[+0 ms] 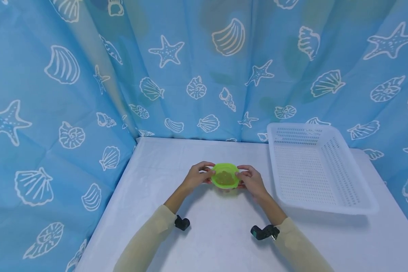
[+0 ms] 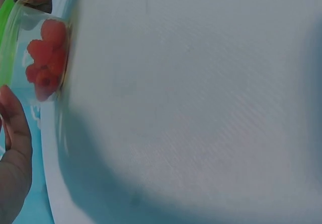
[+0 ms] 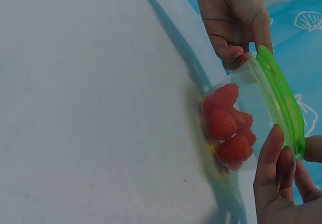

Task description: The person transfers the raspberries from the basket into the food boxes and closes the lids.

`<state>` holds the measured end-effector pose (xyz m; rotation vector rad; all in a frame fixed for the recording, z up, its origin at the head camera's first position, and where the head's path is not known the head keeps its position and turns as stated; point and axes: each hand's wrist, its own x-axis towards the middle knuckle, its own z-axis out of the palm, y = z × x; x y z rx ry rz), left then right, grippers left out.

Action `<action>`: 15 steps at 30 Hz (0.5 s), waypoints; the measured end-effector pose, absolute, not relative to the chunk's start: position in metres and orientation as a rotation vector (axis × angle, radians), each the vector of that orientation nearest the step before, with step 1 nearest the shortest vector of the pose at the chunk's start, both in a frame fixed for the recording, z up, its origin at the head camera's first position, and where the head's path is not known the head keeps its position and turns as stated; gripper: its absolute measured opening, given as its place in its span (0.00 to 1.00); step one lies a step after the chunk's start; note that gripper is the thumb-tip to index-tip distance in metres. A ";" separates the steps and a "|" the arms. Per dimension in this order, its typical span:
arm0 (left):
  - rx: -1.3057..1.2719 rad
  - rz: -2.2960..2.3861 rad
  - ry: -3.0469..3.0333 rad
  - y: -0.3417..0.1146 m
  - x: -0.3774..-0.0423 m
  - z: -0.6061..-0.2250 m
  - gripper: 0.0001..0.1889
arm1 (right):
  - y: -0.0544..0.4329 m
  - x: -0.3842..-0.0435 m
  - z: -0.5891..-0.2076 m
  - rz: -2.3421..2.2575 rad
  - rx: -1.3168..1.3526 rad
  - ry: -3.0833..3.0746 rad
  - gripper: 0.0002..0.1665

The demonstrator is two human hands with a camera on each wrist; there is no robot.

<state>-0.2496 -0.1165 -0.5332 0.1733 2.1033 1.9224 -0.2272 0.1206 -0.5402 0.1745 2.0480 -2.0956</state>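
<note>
A clear plastic food container [image 3: 250, 95] with several raspberries [image 3: 226, 126] in it sits on the white table, upright in the head view. A bright green lid [image 1: 225, 176] lies over its top; I cannot tell whether it is fastened all round. My left hand [image 1: 196, 176] pinches the left edge, thumb over the lid and fingers under the rim. On the opposite edge, my right hand [image 1: 253, 183] grips in the same way, its fingers [image 3: 269, 156] against the container's side below the lid. The raspberries [image 2: 48, 58] also show through the clear wall in the left wrist view.
A white perforated plastic basket [image 1: 275, 166] stands on the table [image 1: 207, 234] at the right, beyond my right hand. Blue curtains [image 1: 197, 56] with white shell and starfish prints hang behind the table and along its sides. A black wrist camera [image 1: 182, 223] sits by the left sleeve.
</note>
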 end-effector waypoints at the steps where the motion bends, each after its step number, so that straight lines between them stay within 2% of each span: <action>1: 0.178 1.914 2.102 -0.117 -0.249 -0.533 0.19 | 0.121 -0.228 -0.539 -2.085 0.171 2.056 0.23; 9: 0.142 1.791 2.061 -0.118 -0.245 -0.534 0.29 | 0.127 -0.231 -0.533 -2.009 0.236 2.043 0.25; 15: 0.103 1.891 2.008 -0.118 -0.245 -0.534 0.22 | 0.129 -0.229 -0.534 -2.020 0.246 1.969 0.27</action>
